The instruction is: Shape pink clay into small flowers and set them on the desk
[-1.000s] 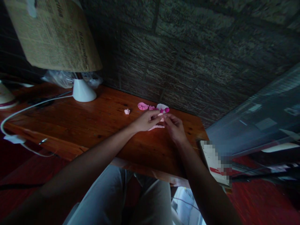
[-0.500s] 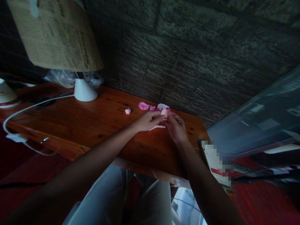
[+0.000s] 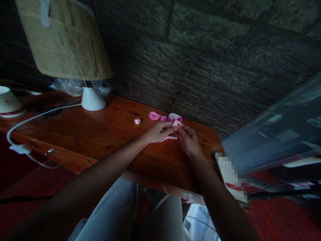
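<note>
Near the table's (image 3: 100, 134) back edge, right of its middle, a pale pink piece (image 3: 177, 123) is held between two hands. Half a second ago it showed as a fuller, rounder disc hiding most of the magenta ball (image 3: 180, 119) behind; now less of its face shows and the ball is plainer. The right hand (image 3: 188, 138) pinches it between thumb and fingers; the left hand (image 3: 158, 131) grips its left side with the fingertips. A pink strip (image 3: 169, 138) lies just below, partly under the left hand. Leftward along the wood sits a small pink lump (image 3: 137, 121). Toward the left end a lamp (image 3: 92, 99) stands before a dark brick wall (image 3: 200, 67).
</note>
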`<control>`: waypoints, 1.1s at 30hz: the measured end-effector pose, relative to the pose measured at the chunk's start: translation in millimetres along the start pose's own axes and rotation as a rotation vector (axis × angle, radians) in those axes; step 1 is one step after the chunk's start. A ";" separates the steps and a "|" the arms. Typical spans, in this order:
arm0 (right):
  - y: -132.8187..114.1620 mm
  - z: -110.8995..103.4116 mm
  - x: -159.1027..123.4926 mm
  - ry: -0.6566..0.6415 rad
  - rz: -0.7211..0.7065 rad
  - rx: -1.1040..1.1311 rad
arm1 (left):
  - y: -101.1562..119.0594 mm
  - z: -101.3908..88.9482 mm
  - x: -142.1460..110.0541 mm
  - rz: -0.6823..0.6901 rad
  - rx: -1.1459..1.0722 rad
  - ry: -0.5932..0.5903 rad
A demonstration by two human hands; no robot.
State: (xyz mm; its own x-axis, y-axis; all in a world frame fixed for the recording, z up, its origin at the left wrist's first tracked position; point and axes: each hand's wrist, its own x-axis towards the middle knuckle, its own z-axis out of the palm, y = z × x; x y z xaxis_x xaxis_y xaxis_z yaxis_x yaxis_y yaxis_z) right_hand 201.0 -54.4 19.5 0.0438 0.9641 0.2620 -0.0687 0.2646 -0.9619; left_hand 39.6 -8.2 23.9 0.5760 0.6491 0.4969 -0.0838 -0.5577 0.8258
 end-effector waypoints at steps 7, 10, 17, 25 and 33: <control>-3.1 7.5 -1.6 -0.011 0.044 0.117 | -2.2 1.3 -0.4 0.091 0.174 0.078; -6.8 10.1 -2.1 -0.002 0.078 0.175 | -1.4 1.6 0.0 0.079 0.147 0.062; -9.5 3.5 -1.3 0.014 0.041 0.077 | 1.0 -2.2 -1.4 0.013 0.001 -0.082; -10.1 5.3 -1.6 0.008 0.000 0.067 | -1.5 -0.3 -0.7 -0.006 -0.015 0.003; -2.9 0.0 0.2 0.099 0.002 0.048 | -4.8 -3.2 1.0 0.030 0.070 0.060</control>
State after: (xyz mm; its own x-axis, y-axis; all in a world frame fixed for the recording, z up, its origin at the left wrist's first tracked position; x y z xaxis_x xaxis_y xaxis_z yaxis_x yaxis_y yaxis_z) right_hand 201.2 -54.9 22.3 0.1414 0.9583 0.2485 -0.1168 0.2654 -0.9570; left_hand 38.0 -3.1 21.3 0.5245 0.6600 0.5379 -0.0420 -0.6110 0.7906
